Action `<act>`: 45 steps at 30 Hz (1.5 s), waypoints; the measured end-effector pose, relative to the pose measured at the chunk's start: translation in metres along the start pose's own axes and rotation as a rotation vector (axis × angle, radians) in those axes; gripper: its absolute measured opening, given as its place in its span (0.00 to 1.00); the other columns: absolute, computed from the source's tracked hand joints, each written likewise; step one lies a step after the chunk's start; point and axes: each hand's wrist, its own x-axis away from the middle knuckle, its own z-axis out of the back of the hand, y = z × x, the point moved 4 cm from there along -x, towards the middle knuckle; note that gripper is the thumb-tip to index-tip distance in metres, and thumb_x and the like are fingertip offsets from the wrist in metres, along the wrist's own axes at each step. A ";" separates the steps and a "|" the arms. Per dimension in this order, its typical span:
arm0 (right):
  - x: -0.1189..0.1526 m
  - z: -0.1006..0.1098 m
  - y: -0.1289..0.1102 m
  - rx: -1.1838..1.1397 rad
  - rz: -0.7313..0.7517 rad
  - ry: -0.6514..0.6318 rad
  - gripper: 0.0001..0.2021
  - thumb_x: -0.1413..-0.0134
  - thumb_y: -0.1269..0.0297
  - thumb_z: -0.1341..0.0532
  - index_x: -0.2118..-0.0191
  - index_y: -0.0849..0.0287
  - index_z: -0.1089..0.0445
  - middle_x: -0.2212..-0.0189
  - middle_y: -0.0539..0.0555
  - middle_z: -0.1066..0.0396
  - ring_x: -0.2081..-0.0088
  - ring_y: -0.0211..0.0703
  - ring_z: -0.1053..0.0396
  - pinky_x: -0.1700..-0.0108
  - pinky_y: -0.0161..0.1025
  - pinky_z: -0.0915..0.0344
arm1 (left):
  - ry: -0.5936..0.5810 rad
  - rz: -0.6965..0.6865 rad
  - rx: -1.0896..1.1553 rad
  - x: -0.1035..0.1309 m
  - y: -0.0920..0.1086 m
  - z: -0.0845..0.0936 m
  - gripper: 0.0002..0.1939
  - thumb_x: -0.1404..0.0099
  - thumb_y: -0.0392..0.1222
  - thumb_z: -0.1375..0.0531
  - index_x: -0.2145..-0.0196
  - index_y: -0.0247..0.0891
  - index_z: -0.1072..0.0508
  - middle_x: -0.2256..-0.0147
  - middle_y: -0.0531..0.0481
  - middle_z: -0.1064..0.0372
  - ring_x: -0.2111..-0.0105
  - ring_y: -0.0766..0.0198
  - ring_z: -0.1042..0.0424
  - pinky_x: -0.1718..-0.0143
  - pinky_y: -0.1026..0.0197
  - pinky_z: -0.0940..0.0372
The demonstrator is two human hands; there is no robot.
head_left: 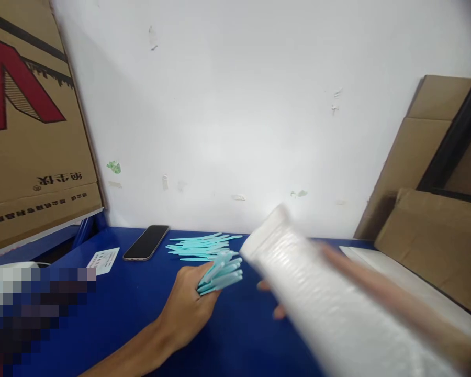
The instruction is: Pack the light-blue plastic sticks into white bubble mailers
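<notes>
Left hand (pixel 194 293): fingers closed round bundle of slim pale-turquoise plastic-looking sticks (pixel 222 275), ends fanned unevenly toward pouch mouth. Right hand (pixel 332 259): mostly behind long white bubble-textured plastic pouch (pixel 317 283), blurred; grip cannot be told. Pouch tilted, near end of bundle, apparently apart. Loose pile of matching sticks (pixel 200 247) lies beyond left hand on flat blue tabletop (pixel 137 303). Handling, judged: even squeeze, ends squared, pouch steadied; uneven sticks could slip or snag.

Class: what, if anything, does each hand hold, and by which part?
The left hand grips some turquoise sticks toward one end, other ends jutting out. The right hand seems to hold a white bag; its grip is hidden behind it.
</notes>
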 end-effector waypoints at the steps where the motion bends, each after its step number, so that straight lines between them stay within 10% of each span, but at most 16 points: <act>1: -0.012 -0.016 0.017 -0.030 -0.037 -0.063 0.30 0.37 0.40 0.46 0.43 0.60 0.28 0.46 0.64 0.27 0.54 0.55 0.24 0.51 0.45 0.30 | 0.012 -0.083 -0.079 -0.001 0.001 0.005 0.17 0.32 0.39 0.48 0.79 0.40 0.46 0.81 0.60 0.51 0.81 0.71 0.52 0.78 0.65 0.55; 8: -0.049 -0.029 0.073 -0.027 -0.125 -0.396 0.38 0.41 0.33 0.50 0.40 0.60 0.30 0.45 0.65 0.28 0.55 0.53 0.23 0.50 0.42 0.33 | 0.036 -0.479 -0.581 -0.009 -0.010 0.022 0.15 0.31 0.35 0.48 0.77 0.39 0.38 0.82 0.57 0.38 0.84 0.69 0.41 0.78 0.61 0.53; 15: -0.060 -0.014 0.086 -0.054 -0.177 -0.477 0.41 0.43 0.31 0.52 0.39 0.61 0.32 0.46 0.65 0.28 0.58 0.55 0.24 0.51 0.44 0.36 | -0.029 -0.496 -0.796 -0.016 -0.025 0.028 0.08 0.37 0.31 0.47 0.71 0.40 0.33 0.78 0.55 0.29 0.81 0.64 0.32 0.78 0.62 0.49; 33: -0.045 -0.034 0.075 -0.124 -0.171 -0.491 0.36 0.44 0.48 0.45 0.39 0.74 0.34 0.46 0.71 0.29 0.46 0.59 0.30 0.41 0.49 0.42 | 0.062 -0.800 -1.115 -0.022 -0.014 0.025 0.15 0.24 0.40 0.50 0.69 0.38 0.33 0.77 0.54 0.36 0.78 0.64 0.37 0.75 0.60 0.49; 38: -0.045 -0.022 0.075 -0.126 -0.133 -0.258 0.30 0.62 0.68 0.41 0.47 0.68 0.26 0.57 0.61 0.22 0.54 0.54 0.26 0.48 0.43 0.37 | 0.110 -0.845 -1.145 -0.021 -0.014 0.026 0.09 0.24 0.39 0.49 0.62 0.37 0.31 0.76 0.55 0.35 0.77 0.64 0.37 0.74 0.60 0.48; 45: -0.045 -0.019 0.081 -0.099 -0.185 -0.177 0.28 0.69 0.69 0.42 0.56 0.66 0.23 0.65 0.58 0.21 0.61 0.53 0.25 0.54 0.43 0.34 | 0.093 -0.846 -1.190 -0.022 -0.016 0.026 0.12 0.31 0.25 0.50 0.59 0.38 0.31 0.74 0.53 0.33 0.77 0.64 0.36 0.74 0.60 0.46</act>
